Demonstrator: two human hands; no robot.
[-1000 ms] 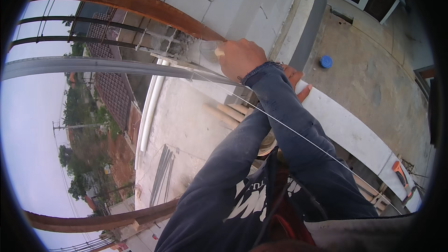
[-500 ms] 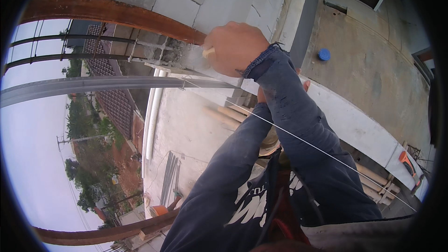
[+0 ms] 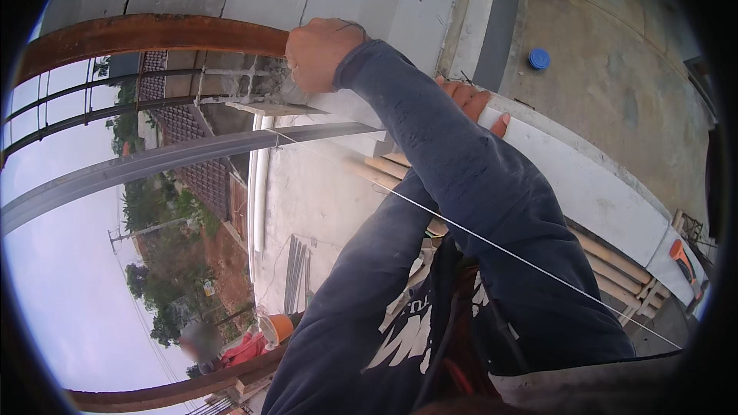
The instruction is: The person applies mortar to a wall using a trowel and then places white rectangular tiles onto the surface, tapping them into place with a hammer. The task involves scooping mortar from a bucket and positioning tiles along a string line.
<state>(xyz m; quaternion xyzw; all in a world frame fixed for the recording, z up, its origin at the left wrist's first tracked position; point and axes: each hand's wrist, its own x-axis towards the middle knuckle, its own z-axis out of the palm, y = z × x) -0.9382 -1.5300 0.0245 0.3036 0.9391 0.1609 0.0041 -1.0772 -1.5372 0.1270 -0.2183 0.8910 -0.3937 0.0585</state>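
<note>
My right hand [image 3: 319,55] is closed in a fist beside the end of a rusty brown steel beam [image 3: 165,31], at the pale block wall. What it holds, if anything, is hidden behind the knuckles. My right forearm crosses over the left one. Under it, my left hand [image 3: 470,101] rests on the top edge of a white block course [image 3: 569,155], fingers and thumb apart; its palm is hidden. A taut white string [image 3: 492,244] runs slantwise in front of my arms. Rough grey concrete with bars [image 3: 265,81] lies just below my right fist.
An orange-handled saw [image 3: 681,257] lies on the block course at far right. A grey metal channel [image 3: 192,155] and thin steel bars [image 3: 84,117] jut out left. A blue round lid or tub [image 3: 539,58] is on the concrete floor. Below left are an orange bucket [image 3: 277,328] and another person [image 3: 207,346].
My right hand has moved left toward the beam, partly with the shifting view. More of my left hand's fingers show on the block course. The other person now shows at lower left.
</note>
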